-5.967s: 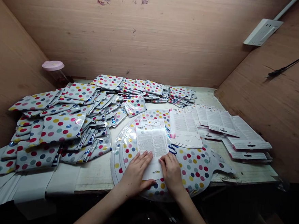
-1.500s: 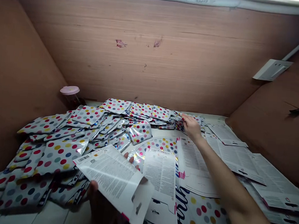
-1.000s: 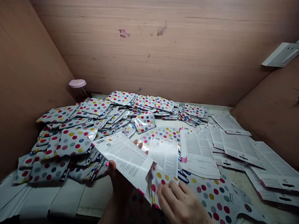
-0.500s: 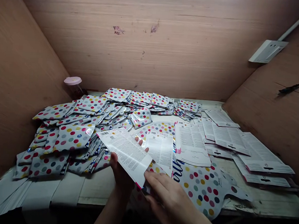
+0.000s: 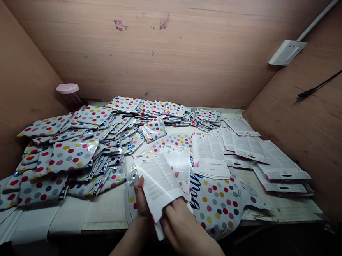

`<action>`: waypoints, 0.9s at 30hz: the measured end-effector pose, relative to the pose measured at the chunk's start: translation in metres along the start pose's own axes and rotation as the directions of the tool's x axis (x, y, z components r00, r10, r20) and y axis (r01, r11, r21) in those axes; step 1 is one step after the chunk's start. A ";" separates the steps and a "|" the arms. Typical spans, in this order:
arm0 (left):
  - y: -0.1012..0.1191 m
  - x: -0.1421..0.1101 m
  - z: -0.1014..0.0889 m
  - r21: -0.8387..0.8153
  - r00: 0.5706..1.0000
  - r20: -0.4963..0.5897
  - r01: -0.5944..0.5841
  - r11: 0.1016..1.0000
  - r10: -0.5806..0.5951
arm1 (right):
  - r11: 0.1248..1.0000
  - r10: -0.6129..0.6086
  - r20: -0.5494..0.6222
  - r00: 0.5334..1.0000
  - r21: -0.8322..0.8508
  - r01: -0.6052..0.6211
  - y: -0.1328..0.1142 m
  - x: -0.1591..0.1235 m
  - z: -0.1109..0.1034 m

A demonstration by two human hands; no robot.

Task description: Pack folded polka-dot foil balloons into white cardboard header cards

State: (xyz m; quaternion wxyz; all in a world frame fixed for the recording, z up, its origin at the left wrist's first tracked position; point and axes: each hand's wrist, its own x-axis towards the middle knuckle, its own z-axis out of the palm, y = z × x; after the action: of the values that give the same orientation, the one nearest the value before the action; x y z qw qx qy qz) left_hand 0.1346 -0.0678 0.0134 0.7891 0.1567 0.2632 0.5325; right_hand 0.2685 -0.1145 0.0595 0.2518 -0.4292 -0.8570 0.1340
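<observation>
My left hand grips a white printed card sleeve by its left edge, thumb on top, holding it tilted above the table edge. My right hand is closed at the sleeve's lower open end, its fingers at or inside the opening; what they hold is hidden. Under both hands lies a flat round polka-dot foil balloon with blue script lettering. A second printed card lies on the balloon just behind the held sleeve.
A big heap of folded polka-dot balloons covers the table's left and back. White printed cards lie in the middle and in stacks at right. A pink-lidded jar stands back left. Wooden walls enclose the table; a socket is mounted on the right wall.
My right hand reached to the back pile, came back with a folded dotted balloon and brought it to the sleeve's opening. The sleeve has swung lower and nearer me; the folded balloon no longer shows.
</observation>
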 end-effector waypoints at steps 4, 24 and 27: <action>0.013 0.011 -0.018 0.370 0.985 -0.144 -0.035 0.928 0.094 | 0.927 0.209 -0.149 0.967 0.346 -0.147 0.022 -0.032 0.007; -0.003 -0.031 -0.064 0.780 0.871 0.471 -0.486 -0.394 -0.142 | 0.932 0.343 -0.271 0.899 0.220 -0.289 0.064 -0.039 0.063; -0.003 -0.031 -0.065 0.779 0.868 0.480 -0.490 -0.392 -0.131 | 0.937 0.337 -0.260 0.905 0.182 -0.297 0.064 -0.038 0.064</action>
State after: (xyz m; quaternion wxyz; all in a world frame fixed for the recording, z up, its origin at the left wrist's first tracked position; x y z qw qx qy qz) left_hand 0.0897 -0.0999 -0.0334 0.2381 0.8720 0.3935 0.1677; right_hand 0.2960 -0.1076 -0.0348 0.3772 -0.5595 -0.7185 0.1684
